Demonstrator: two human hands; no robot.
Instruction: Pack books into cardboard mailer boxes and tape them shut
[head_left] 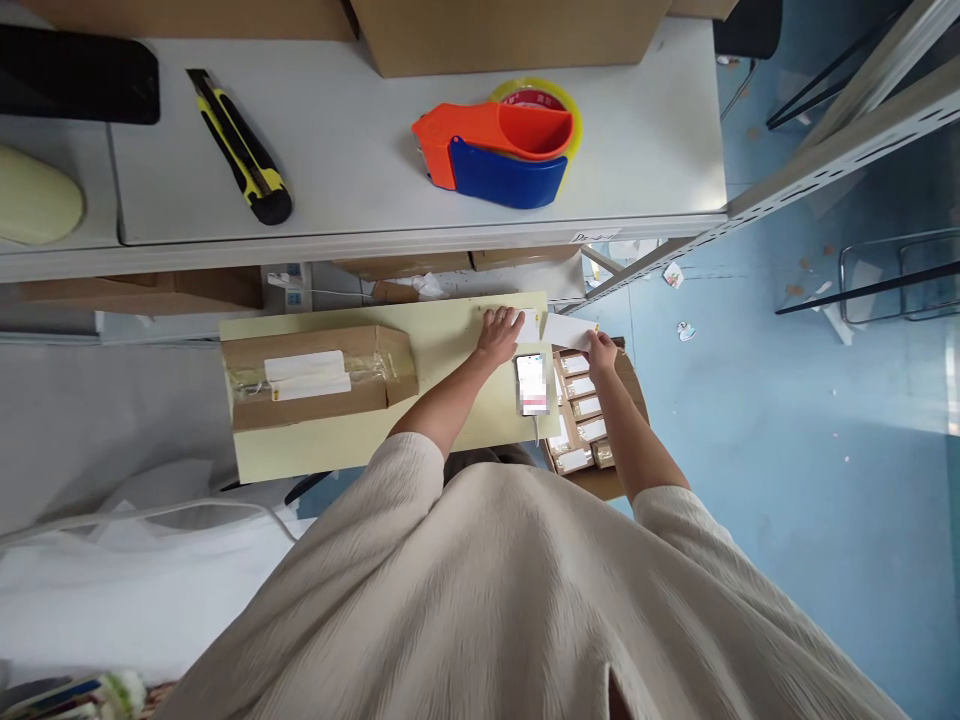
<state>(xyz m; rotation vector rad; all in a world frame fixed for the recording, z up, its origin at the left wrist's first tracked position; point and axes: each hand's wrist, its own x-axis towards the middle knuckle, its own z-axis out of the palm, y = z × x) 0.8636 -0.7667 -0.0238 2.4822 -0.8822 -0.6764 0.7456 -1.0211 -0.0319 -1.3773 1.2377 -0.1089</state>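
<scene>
My right hand [601, 354] pinches the right end of a white paper slip [568, 331], which sticks out past the table's right edge. My left hand [501, 334] lies with its fingers spread at the left end of another white slip [529, 326] on the pale yellow table [450, 390]. Between my forearms a phone [532, 384] rests face up, its screen lit and a cable at its lower end. Left of my left arm lies a long taped cardboard box [322, 375] with white labels [307, 374] on top.
A carton [637, 385] of small labelled boxes [587, 407] stands below the table's right end. On the grey shelf [337, 150] ahead lie an orange and blue tape dispenser [499, 150], a yellow-black box cutter [240, 145] and a black phone [75, 75]. A metal shelf post [832, 165] slants on the right.
</scene>
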